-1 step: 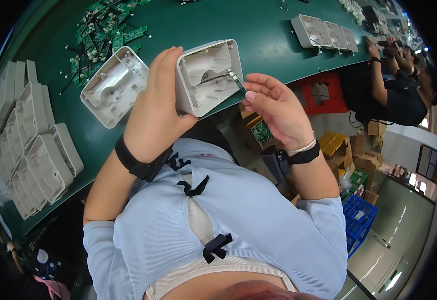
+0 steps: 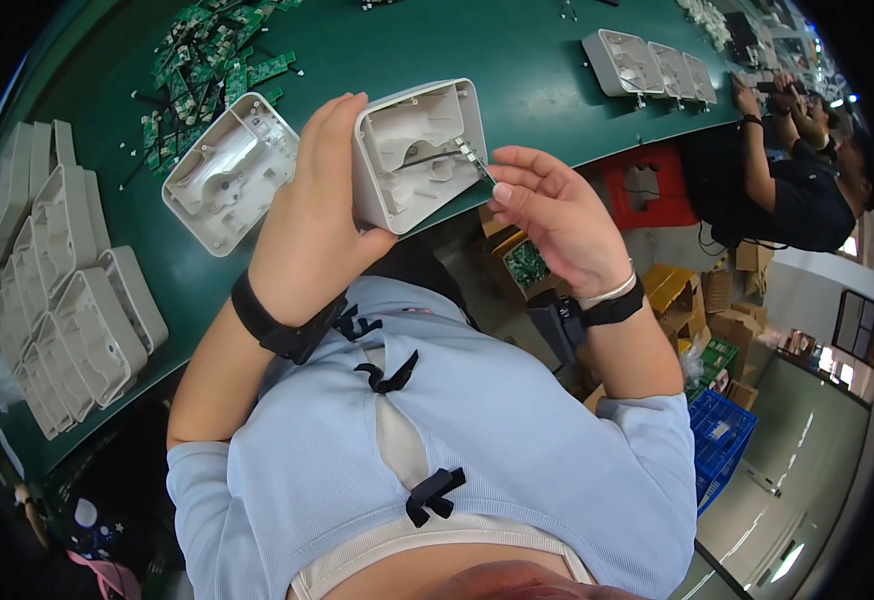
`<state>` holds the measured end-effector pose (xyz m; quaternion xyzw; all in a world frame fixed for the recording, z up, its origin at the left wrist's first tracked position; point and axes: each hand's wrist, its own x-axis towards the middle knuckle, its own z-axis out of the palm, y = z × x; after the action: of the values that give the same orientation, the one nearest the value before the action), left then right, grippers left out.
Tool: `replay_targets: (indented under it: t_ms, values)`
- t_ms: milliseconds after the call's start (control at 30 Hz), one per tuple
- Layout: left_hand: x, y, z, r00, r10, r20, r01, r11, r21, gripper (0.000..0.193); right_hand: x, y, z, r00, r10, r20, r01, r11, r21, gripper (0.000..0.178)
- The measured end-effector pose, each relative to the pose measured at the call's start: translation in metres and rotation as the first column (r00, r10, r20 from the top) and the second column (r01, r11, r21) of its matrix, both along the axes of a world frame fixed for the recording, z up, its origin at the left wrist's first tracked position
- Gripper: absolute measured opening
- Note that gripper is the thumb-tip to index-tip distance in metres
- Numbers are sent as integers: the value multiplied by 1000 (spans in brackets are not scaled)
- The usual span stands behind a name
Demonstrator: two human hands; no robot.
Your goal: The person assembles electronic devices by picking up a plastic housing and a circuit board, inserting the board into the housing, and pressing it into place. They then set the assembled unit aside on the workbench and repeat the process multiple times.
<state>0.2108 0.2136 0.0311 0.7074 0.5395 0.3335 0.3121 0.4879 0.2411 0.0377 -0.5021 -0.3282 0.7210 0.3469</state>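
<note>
A white plastic housing (image 2: 385, 192) is tilted up at the table's near edge, its hollow inside facing right. My left hand (image 2: 309, 215) is closed on its left side, the thumb near the lower edge. Between the thumb and fingertips of my right hand (image 2: 557, 215) is the lower end of a small green circuit board (image 2: 477, 163). White connectors sit at the board's upper end, by the housing's open side. A dark cable (image 2: 425, 159) runs from inside the housing toward the board. Left of my left hand lies a second open housing (image 2: 197, 200).
Loose green circuit boards (image 2: 222, 60) are heaped at the far left. Stacked white housings (image 2: 82, 310) line the left edge. Several housings (image 2: 622, 65) stand in a row at the far right. Below the table are a red stool (image 2: 647, 185), cartons and a blue crate (image 2: 719, 430). Another person (image 2: 807, 200) sits at right.
My right hand and wrist have shifted very slightly to the right, and the circuit board has tilted a little. My left hand and the housing look unmoved.
</note>
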Motion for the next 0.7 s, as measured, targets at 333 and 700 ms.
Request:
replay_targets:
  t_ms: [333, 700]
  values:
    - [0, 2, 0, 1000, -6, 22, 7, 999, -51, 109, -2, 18, 0, 916, 321, 240, -377, 894, 242, 42]
    - [-1, 5, -8, 997, 20, 74, -9, 991, -135, 109, -18, 0, 0, 574, -153, 805, -799, 112, 591, 32]
